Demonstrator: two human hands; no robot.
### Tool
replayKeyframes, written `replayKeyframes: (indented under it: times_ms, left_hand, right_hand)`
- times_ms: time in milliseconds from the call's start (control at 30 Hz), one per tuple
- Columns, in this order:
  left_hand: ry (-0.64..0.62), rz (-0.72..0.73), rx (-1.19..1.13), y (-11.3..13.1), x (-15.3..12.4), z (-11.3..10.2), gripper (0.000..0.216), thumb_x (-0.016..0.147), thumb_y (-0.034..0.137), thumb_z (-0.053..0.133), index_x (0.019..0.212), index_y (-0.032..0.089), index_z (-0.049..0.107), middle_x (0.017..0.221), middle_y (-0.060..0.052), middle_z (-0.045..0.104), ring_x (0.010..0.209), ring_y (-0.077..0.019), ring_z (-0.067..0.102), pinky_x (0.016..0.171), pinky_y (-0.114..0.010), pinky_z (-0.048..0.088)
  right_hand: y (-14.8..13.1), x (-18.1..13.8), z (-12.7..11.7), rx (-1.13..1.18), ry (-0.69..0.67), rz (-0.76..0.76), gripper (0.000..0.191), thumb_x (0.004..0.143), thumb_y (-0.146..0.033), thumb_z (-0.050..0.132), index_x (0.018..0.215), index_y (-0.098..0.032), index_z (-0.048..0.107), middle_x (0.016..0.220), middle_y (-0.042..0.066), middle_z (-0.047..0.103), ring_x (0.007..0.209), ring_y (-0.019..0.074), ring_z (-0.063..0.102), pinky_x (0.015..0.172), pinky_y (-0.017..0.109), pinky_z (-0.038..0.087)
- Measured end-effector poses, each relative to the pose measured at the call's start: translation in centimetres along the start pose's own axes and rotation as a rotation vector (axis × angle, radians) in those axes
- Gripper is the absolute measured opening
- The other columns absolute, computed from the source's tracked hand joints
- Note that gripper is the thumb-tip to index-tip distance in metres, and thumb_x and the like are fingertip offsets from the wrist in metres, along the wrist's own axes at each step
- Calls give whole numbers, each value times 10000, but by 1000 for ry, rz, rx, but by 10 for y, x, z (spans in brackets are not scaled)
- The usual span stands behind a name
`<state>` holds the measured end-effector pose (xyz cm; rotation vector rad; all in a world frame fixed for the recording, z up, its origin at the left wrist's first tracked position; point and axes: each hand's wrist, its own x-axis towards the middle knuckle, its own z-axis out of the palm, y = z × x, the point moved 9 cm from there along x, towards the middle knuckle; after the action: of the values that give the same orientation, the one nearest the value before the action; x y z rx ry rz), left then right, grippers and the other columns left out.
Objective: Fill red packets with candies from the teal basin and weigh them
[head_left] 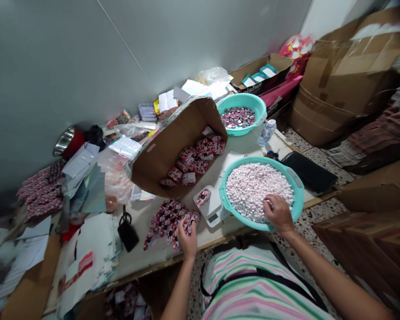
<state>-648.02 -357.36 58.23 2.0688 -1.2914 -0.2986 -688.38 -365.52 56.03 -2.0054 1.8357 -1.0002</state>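
My right hand (pixel 278 214) rests on a heap of small white pellets with pink tints (pixel 253 186), its fingers curled into them. A teal basin (pixel 298 209) with side handles holds the heap. My left hand (pixel 187 240) is at the right end of a group of small printed containers (pixel 165 220) in red, white and black, its thumb and fingers curved round one of them. Between the two hands stands a white kitchen scale (pixel 215 218), with a single printed container (pixel 203 197) lying on its platform.
Behind the scale, a tilted cardboard box (pixel 156 164) holds several printed packs. A second teal basin (pixel 262 104) contains round pieces; a bottle (pixel 267 132) stands beside it. A black case (pixel 308 171) lies at right, a black keyholder (pixel 128 233) and stacked cards (pixel 96 249) at left.
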Motion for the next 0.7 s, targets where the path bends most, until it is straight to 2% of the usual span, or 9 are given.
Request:
replayKeyframes:
  times_ms: [200, 467, 700]
  left_hand:
    - [-24, 32, 4, -11, -22, -5, 311, 835, 419, 533, 1044, 194, 585, 1024, -102, 642, 1000, -240, 581, 915, -407, 442]
    - [34, 25, 6, -21, -15, -19, 300, 830, 434, 528, 991, 193, 605, 998, -103, 652, 984, -246, 578, 924, -425, 429]
    - [17, 54, 9, -19, -10, -16, 286, 841, 432, 510, 962, 196, 617, 962, -102, 656, 950, -248, 591, 889, -418, 443]
  right_hand:
    - [-4, -1, -1, -27, 7, -29, 101, 828, -240, 489, 909, -205, 540, 926, 80, 591, 926, 233, 526, 858, 393, 410]
    - [-3, -4, 0, -33, 31, -57, 110, 830, -255, 484, 911, -206, 540, 903, 77, 588, 908, 235, 529, 854, 398, 408]
    - [-2, -5, 1, -52, 39, -66, 105, 835, -253, 488, 909, -202, 542, 907, 82, 594, 912, 237, 537, 835, 394, 419]
